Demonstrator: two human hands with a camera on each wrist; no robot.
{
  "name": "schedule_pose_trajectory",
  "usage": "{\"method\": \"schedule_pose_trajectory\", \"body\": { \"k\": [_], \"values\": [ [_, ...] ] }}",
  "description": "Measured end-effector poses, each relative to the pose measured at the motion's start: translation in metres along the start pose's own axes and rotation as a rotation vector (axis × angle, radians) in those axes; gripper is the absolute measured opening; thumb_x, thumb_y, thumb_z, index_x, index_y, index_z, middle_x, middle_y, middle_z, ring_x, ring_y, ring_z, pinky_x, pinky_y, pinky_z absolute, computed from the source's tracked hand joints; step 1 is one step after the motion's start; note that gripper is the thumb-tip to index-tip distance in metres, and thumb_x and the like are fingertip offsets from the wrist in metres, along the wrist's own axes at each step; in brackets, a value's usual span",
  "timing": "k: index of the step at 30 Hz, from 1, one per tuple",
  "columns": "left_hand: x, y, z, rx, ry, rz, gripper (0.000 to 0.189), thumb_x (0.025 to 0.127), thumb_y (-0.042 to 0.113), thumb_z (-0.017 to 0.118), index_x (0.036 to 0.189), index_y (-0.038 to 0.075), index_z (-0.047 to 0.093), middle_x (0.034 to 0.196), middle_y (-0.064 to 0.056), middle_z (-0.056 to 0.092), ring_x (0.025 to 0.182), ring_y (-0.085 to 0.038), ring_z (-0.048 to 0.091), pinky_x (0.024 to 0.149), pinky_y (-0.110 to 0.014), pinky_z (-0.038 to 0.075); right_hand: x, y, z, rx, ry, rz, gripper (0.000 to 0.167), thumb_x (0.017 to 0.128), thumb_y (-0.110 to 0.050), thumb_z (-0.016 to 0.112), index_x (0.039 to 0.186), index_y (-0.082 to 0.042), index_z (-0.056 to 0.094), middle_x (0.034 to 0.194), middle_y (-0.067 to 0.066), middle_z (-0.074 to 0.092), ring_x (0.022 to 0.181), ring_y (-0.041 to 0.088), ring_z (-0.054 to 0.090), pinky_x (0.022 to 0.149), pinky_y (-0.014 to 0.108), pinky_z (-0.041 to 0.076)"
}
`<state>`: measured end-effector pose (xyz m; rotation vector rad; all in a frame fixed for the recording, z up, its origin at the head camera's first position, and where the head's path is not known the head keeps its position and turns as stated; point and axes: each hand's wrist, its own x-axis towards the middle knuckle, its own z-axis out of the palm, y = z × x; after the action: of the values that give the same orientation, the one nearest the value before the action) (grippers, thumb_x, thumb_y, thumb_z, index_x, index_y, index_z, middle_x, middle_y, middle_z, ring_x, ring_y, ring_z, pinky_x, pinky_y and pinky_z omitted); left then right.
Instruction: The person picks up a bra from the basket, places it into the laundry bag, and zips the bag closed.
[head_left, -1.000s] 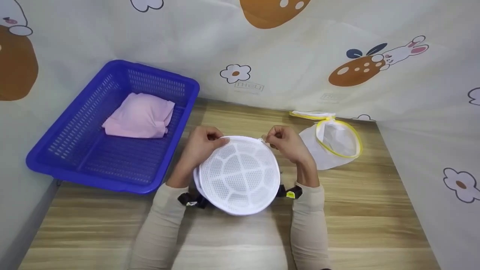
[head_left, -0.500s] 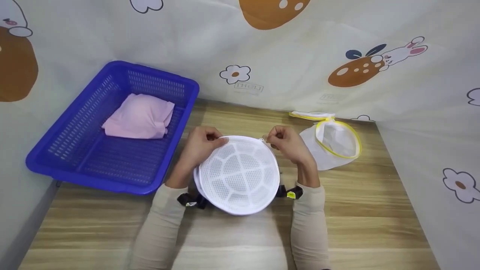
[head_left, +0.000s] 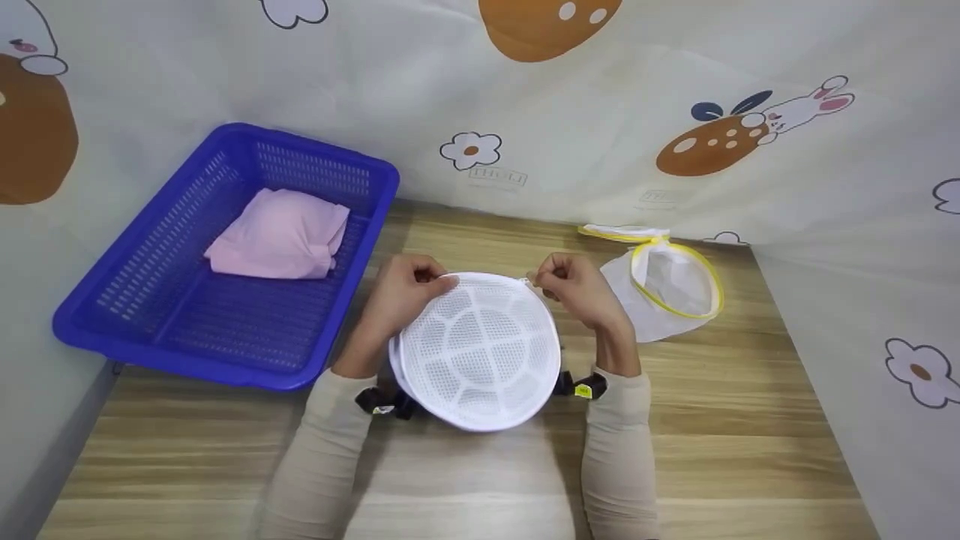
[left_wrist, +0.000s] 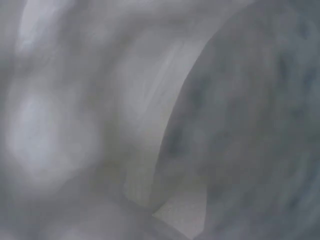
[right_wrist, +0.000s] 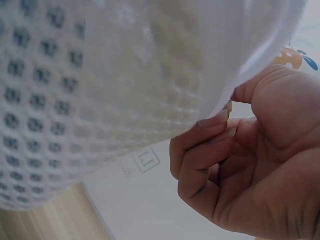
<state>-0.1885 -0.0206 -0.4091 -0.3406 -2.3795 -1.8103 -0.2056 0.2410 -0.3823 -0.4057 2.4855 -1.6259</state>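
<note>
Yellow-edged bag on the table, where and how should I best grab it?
Probably pinch the bag by the right of its yellow rim, coming from the right: the rim curves round the open mouth there, while the right hand lies close on its left.

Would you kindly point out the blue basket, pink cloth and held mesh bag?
Blue basket [head_left: 202, 364], head view, near rim.
Pink cloth [head_left: 279, 236], head view, middle.
Held mesh bag [head_left: 484, 349], head view, round face.
</note>
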Motion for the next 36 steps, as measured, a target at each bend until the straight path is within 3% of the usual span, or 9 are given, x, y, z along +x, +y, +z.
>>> {"method": "schedule_pose_trajectory", "body": {
  "k": [18,27,36],
  "values": [
    [0.000,0.000,-0.002,0.013,0.009,-0.025,0.007,0.077,0.003,0.075,0.073,0.001,0.070,0.065,-0.001,0.058,0.062,-0.014,0.048,0.060,-0.028,0.038,0.000,0.001,-0.003,0.010,0.005,0.001,0.013,0.088,0.002,0.056,0.075,0.000,0.057,0.064,0.011,0.045,0.054,0.011,0.039,0.049,0.021,0.031],
    [0.000,0.001,-0.002,0.013,0.012,-0.034,0.006,0.078,0.003,0.075,0.074,0.000,0.070,0.067,-0.003,0.060,0.064,-0.016,0.049,0.061,-0.028,0.038,-0.001,-0.001,-0.004,0.010,-0.009,0.040,0.011,0.089,0.004,0.053,0.078,0.004,0.056,0.067,0.011,0.044,0.056,0.011,0.038,0.052,0.021,0.030],
    [0.000,0.001,-0.001,0.025,0.021,-0.037,0.007,0.079,0.004,0.074,0.074,-0.001,0.070,0.067,-0.003,0.060,0.063,-0.016,0.050,0.061,-0.028,0.039,-0.013,-0.032,0.001,0.003,-0.013,0.024,0.012,0.087,0.006,0.052,0.076,0.005,0.055,0.066,0.011,0.045,0.057,0.010,0.039,0.052,0.021,0.032]
  ]
}}
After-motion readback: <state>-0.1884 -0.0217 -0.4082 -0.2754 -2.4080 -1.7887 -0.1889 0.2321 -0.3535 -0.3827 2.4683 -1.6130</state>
